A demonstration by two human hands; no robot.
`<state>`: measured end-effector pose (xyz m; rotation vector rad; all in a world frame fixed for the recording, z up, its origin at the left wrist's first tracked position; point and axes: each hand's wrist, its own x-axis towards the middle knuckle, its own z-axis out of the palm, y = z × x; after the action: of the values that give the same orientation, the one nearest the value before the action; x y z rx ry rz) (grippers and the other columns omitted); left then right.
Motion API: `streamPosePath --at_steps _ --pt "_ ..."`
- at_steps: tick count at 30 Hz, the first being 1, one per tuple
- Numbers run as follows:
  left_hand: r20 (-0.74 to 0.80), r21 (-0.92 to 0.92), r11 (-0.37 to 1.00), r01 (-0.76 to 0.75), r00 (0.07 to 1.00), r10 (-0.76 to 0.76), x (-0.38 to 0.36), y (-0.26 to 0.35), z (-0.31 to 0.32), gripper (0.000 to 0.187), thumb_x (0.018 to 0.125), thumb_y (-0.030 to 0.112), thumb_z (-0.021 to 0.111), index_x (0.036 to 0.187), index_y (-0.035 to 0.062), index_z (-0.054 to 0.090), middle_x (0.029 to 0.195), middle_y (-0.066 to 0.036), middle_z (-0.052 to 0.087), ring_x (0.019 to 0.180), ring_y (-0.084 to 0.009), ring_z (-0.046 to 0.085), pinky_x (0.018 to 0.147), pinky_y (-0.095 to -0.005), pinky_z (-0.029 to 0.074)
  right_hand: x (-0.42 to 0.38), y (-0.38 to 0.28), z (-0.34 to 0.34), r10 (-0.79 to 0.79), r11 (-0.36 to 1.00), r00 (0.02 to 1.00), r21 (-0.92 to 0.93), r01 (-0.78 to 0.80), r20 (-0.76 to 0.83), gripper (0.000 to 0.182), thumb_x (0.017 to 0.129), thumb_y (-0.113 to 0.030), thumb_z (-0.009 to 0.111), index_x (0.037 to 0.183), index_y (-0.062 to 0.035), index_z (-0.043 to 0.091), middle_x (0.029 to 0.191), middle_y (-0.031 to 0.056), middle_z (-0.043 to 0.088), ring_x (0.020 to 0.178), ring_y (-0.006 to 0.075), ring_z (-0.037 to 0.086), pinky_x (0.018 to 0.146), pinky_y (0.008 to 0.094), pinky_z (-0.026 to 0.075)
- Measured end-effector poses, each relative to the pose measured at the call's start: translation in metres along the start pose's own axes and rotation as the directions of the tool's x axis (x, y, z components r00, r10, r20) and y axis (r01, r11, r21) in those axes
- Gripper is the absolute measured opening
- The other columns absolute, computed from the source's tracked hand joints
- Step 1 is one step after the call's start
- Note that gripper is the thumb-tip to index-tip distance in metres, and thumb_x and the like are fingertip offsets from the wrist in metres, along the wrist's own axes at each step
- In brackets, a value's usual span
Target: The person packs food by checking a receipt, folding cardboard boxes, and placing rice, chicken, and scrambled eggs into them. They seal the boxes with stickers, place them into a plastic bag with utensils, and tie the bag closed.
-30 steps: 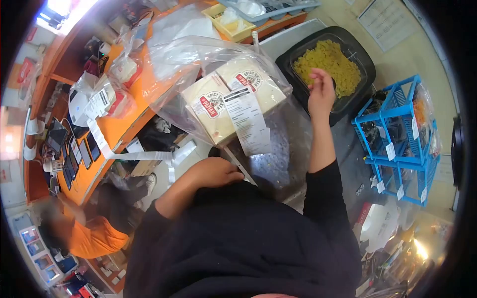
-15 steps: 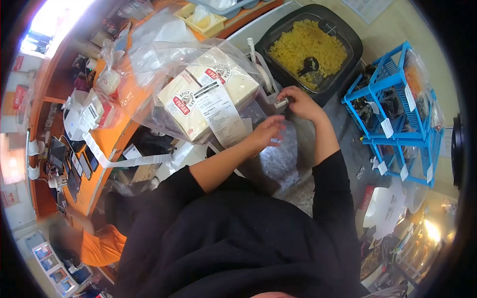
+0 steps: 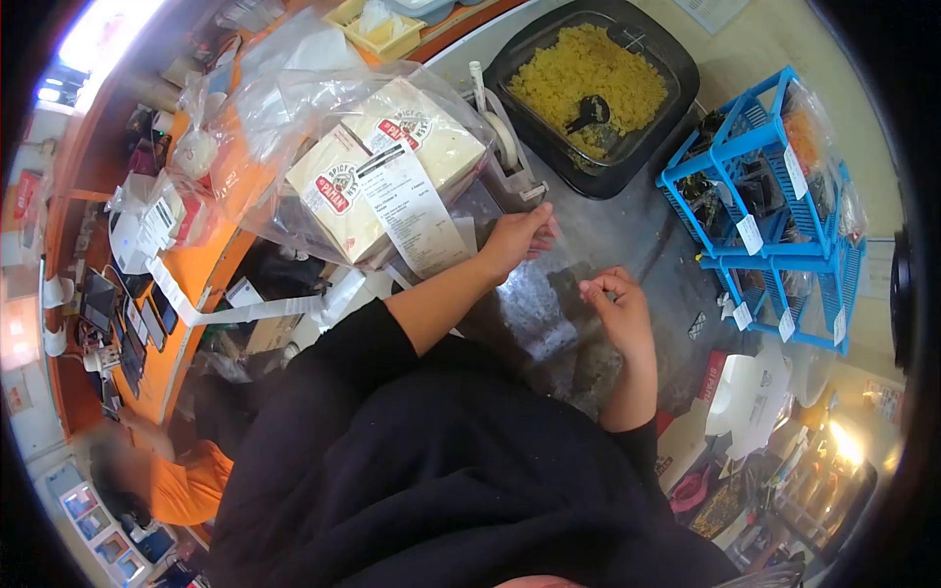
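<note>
My left hand (image 3: 520, 242) is closed, its fingers curled, just below the cutter end of a tape dispenser (image 3: 517, 179) that carries a pale roll. My right hand (image 3: 619, 306) is apart from it, over the grey counter, with thumb and fingertips pinched together. Whatever either hand holds is too thin or hidden to make out. Beside my left forearm stands a clear plastic bag (image 3: 257, 186) around two cream printed food boxes (image 3: 333, 186). A long printed receipt (image 3: 412, 211) lies across the front of the bag.
A black pan (image 3: 676, 98) of yellow rice with a dark ladle stands at the back. Blue stacked baskets (image 3: 774, 250) are on the right, open cartons (image 3: 750, 402) below them. An orange counter (image 3: 221, 260) with phones runs along the left; a person in an orange shirt (image 3: 191, 485) is beyond.
My right hand has left the dispenser's cutter and come down and toward me. My left hand has moved slightly up toward the dispenser, its fingers curling in. The view has shifted slightly.
</note>
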<state>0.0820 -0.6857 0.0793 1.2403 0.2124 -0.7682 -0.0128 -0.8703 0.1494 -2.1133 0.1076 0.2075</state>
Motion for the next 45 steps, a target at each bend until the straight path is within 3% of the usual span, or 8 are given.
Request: streamPosePath --at_steps 8,10,13,17,31,36,40,45 --pt "-0.048 0.107 0.959 0.263 0.965 -0.259 0.041 -0.068 -0.022 0.038 0.098 0.036 0.046 0.106 0.0038 0.065 0.074 -0.003 0.058 0.063 -0.0161 0.058 0.061 -0.0343 0.053 0.0 -0.01 0.029 -0.202 0.848 0.962 -0.525 0.077 -0.184 0.014 0.081 -0.019 0.069 0.08 -0.0061 0.067 0.088 0.0105 0.062 0.084 0.0339 0.059 0.073 0.04 0.046" --pt "-0.074 0.491 0.861 -0.128 0.979 0.188 -0.01 -0.04 -0.014 0.035 0.098 0.032 0.048 0.106 0.0038 0.066 0.072 -0.004 0.056 0.062 -0.0187 0.057 0.06 -0.0338 0.051 0.001 0.003 0.028 -0.238 0.843 0.954 -0.527 0.11 -0.182 0.013 0.082 -0.02 0.068 0.081 -0.0068 0.067 0.089 0.0101 0.061 0.082 0.0349 0.06 0.071 0.0415 0.047" --pt "0.123 0.812 0.221 -0.541 0.528 0.84 -0.094 0.009 -0.027 0.02 0.087 0.026 0.065 0.097 0.0105 0.071 0.068 -0.006 0.051 0.06 -0.0273 0.055 0.054 -0.0375 0.042 0.009 -0.013 0.028 -0.208 0.923 0.975 -0.345 0.169 -0.079 0.01 0.084 -0.018 0.065 0.084 -0.0084 0.066 0.089 0.0107 0.06 0.08 0.0354 0.06 0.069 0.0424 0.048" --pt "0.304 0.943 -0.263 -0.204 0.202 0.931 -0.15 0.041 -0.088 0.027 0.078 0.023 0.073 0.104 0.0184 0.073 0.072 0.004 0.048 0.065 -0.0184 0.046 0.059 -0.0332 0.037 0.044 -0.063 0.08 -0.426 0.852 0.9 -0.292 0.435 0.097 0.011 0.087 -0.022 0.061 0.088 -0.0113 0.064 0.09 0.0103 0.06 0.082 0.0344 0.061 0.069 0.0429 0.049" --pt "-0.519 0.747 0.662 -0.061 0.569 0.638 -0.163 0.061 -0.16 0.027 0.077 0.016 0.076 0.102 0.0098 0.071 0.075 -0.005 0.059 0.063 -0.012 0.054 0.055 -0.0278 0.042 0.121 -0.083 0.155 -0.194 0.763 0.979 -0.616 0.194 0.068 0.035 0.086 -0.04 0.062 0.082 -0.0047 0.065 0.081 0.0165 0.067 0.078 0.0367 0.065 0.069 0.0461 0.051" --pt "0.017 0.998 -0.016 0.061 -0.018 1.0 -0.193 0.112 -0.205 0.035 0.075 0.021 0.076 0.108 0.0139 0.065 0.092 -0.005 0.064 0.089 -0.0247 0.06 0.077 -0.0358 0.047 0.105 -0.135 0.106 -0.193 0.752 0.981 -0.647 0.126 -0.033 0.018 0.084 -0.027 0.064 0.086 -0.0086 0.066 0.085 0.0133 0.067 0.08 0.0366 0.064 0.07 0.0463 0.05" --pt "0.033 0.987 -0.056 0.15 0.153 0.988 -0.192 0.17 -0.246 0.048 0.072 0.02 0.076 0.117 0.0143 0.062 0.101 -0.004 0.066 0.107 -0.0296 0.053 0.1 -0.0552 0.031 0.127 -0.212 0.071 -0.521 0.733 0.841 -0.58 0.356 -0.143 0.006 0.08 -0.015 0.065 0.079 -0.0087 0.067 0.088 0.0105 0.063 0.082 0.0341 0.063 0.07 0.0454 0.048" --pt "-0.143 0.972 -0.078 0.224 0.817 0.559 -0.167 0.186 -0.301 0.047 0.071 0.018 0.074 0.117 0.014 0.063 0.103 -0.005 0.066 0.108 -0.0293 0.053 0.101 -0.0691 0.02 0.242 -0.262 0.09 -0.723 0.535 0.687 -0.692 0.484 -0.078 0.008 0.078 -0.014 0.067 0.078 -0.0067 0.069 0.085 0.0115 0.064 0.081 0.033 0.063 0.07 0.044 0.048"
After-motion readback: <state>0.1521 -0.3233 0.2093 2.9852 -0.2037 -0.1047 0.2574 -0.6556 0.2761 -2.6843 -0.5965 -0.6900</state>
